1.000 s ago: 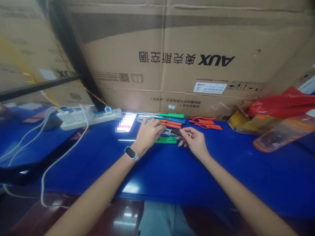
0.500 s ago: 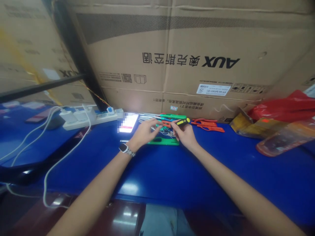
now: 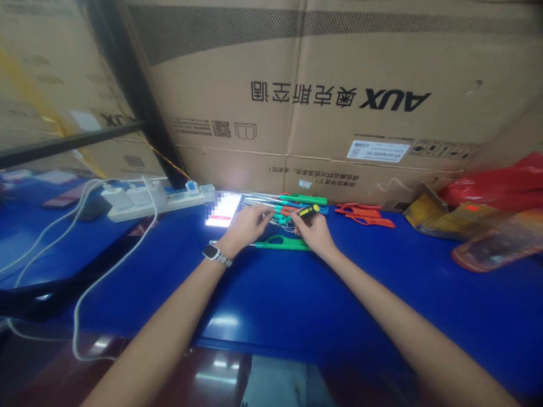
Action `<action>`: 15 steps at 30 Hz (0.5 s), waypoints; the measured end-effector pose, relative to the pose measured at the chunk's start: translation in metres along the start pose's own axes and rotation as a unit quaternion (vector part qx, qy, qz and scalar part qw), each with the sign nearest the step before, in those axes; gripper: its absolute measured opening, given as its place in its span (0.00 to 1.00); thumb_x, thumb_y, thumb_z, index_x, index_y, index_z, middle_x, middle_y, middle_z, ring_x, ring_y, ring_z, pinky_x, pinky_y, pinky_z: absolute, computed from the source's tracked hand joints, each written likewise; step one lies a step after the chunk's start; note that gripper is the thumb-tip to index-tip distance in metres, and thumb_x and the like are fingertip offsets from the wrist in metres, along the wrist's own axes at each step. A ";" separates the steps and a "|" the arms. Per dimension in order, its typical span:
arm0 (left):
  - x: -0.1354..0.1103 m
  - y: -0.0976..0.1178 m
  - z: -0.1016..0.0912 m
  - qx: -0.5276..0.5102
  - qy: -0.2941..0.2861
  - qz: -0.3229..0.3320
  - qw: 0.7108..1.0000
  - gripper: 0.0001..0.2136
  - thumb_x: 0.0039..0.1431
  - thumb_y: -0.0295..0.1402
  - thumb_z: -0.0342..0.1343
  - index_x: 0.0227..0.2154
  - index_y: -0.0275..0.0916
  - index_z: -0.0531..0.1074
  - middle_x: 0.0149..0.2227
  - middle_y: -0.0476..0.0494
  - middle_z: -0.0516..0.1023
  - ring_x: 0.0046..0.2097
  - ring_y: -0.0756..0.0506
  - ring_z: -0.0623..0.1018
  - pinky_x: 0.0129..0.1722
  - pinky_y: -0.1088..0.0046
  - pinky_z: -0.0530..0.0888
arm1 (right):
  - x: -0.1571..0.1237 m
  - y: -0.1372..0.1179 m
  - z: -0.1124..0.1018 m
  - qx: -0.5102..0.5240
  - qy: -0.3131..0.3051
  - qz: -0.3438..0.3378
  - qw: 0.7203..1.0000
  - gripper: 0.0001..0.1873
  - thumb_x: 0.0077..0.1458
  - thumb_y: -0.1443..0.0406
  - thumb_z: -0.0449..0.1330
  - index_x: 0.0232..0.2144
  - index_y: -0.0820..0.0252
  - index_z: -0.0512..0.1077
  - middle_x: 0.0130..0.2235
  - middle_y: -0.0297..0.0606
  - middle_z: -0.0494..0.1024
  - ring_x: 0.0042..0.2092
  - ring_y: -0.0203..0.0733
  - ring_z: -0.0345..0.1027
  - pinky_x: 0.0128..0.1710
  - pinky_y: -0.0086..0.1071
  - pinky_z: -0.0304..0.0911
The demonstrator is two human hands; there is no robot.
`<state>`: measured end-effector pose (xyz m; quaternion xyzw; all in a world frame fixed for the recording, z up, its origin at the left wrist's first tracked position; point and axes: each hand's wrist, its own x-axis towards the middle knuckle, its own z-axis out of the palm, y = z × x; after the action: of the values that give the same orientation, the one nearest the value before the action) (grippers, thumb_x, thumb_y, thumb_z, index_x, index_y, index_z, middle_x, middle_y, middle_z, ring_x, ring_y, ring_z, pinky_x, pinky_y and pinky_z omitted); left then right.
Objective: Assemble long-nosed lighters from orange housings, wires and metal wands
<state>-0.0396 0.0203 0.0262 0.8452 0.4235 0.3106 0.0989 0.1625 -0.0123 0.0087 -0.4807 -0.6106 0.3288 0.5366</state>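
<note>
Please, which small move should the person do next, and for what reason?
Probably steady the small parts with the left hand before using the black-and-yellow tool: the right hand already grips that tool close by, and the left hand is beside the parts. Whether the left hand holds anything is unclear.

Your right hand point(image 3: 314, 230) grips a black-and-yellow tool point(image 3: 309, 211) near your left hand point(image 3: 249, 224) over a blue desk point(image 3: 280, 305).

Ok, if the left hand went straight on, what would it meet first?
Probably the pile of coloured handles, just beyond the left hand; depth is unclear, so they may already touch.
</note>
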 end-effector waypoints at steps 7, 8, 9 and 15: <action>-0.002 -0.001 0.005 -0.052 -0.014 0.000 0.999 0.09 0.60 0.31 0.53 0.40 0.39 0.77 0.40 0.44 0.81 0.35 0.46 0.78 0.37 0.68 0.74 | -0.006 -0.011 -0.007 0.084 0.034 0.035 0.995 0.24 0.49 0.44 0.65 0.29 0.59 0.73 0.18 0.30 0.70 0.17 0.32 0.58 0.15 0.28 0.53; -0.003 -0.001 0.005 -0.068 -0.019 -0.002 0.998 0.09 0.58 0.30 0.54 0.39 0.39 0.77 0.40 0.44 0.81 0.35 0.46 0.78 0.37 0.68 0.74 | -0.008 -0.013 -0.010 0.103 0.043 0.045 0.993 0.25 0.48 0.44 0.66 0.29 0.60 0.73 0.18 0.29 0.70 0.16 0.31 0.56 0.14 0.27 0.51; -0.003 0.000 0.005 -0.083 -0.025 -0.003 0.996 0.09 0.57 0.29 0.55 0.40 0.39 0.76 0.40 0.45 0.82 0.35 0.46 0.79 0.37 0.69 0.74 | -0.010 -0.014 -0.013 0.121 0.052 0.055 0.990 0.25 0.47 0.44 0.67 0.30 0.60 0.73 0.18 0.29 0.70 0.16 0.31 0.56 0.13 0.27 0.50; -0.005 0.007 0.009 -0.157 -0.077 0.002 0.985 0.13 0.55 0.36 0.62 0.43 0.40 0.76 0.40 0.45 0.83 0.39 0.46 0.80 0.39 0.70 0.75 | -0.017 -0.018 -0.025 0.181 0.085 0.085 0.976 0.25 0.43 0.47 0.70 0.29 0.61 0.73 0.17 0.29 0.70 0.17 0.30 0.56 0.12 0.25 0.50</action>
<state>-0.0319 0.0127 0.0202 0.8413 0.3594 0.3075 0.2617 0.1823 -0.0369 0.0244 -0.4518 -0.4502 0.4366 0.6345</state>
